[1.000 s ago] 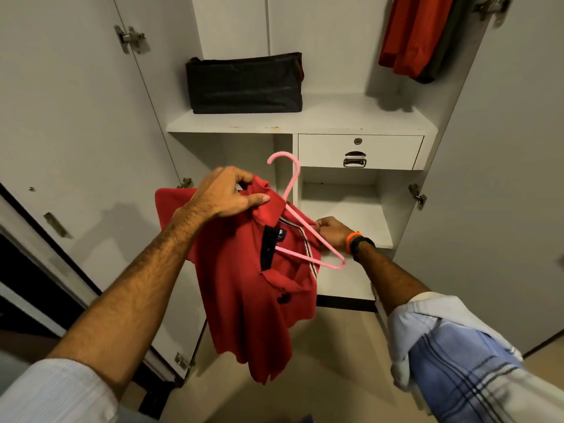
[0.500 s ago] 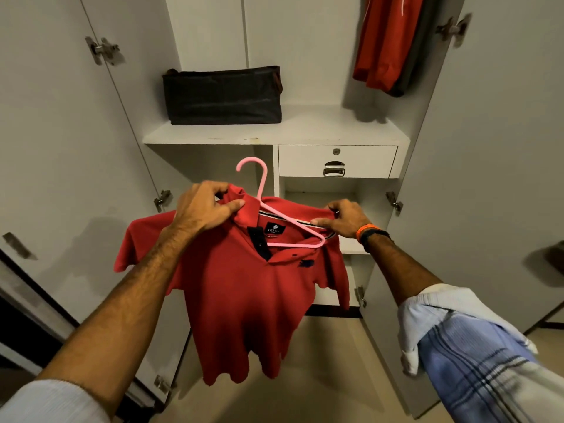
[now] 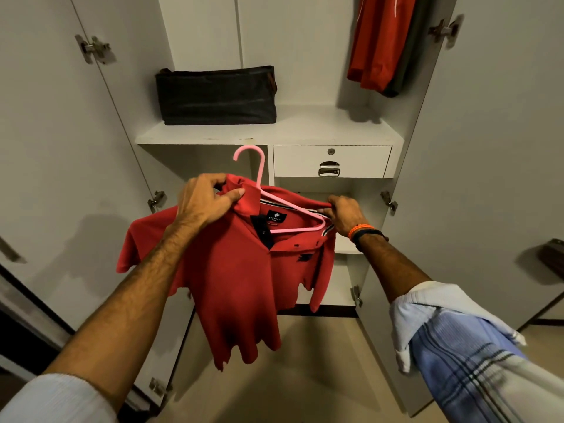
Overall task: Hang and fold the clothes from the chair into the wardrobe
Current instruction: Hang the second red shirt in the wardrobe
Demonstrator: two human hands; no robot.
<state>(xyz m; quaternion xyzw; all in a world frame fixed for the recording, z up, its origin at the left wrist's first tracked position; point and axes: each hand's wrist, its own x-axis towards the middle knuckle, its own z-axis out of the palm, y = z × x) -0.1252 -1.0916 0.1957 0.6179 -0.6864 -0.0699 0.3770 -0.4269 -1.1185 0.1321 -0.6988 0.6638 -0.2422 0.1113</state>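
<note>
I held a red polo shirt (image 3: 241,270) on a pink hanger (image 3: 268,196) in front of the open wardrobe (image 3: 274,132).

My left hand (image 3: 204,203) gripped the shirt's collar and left shoulder, fingers (image 3: 210,183) curled tight over the fabric with the thumb pressed along the front of the collar. My right hand (image 3: 345,212) pinched the shirt's right shoulder seam, together with the end of the hanger's arm, between narrowly closed fingers. The hanger's hook stood upright above the collar, in front of the wardrobe's shelf. The shirt hung spread between both hands, its hem dangling toward the floor. A dark bag (image 3: 216,96) sat on the shelf, a closed drawer (image 3: 331,161) lay beneath it, and red clothes (image 3: 378,44) hung at upper right.
</note>
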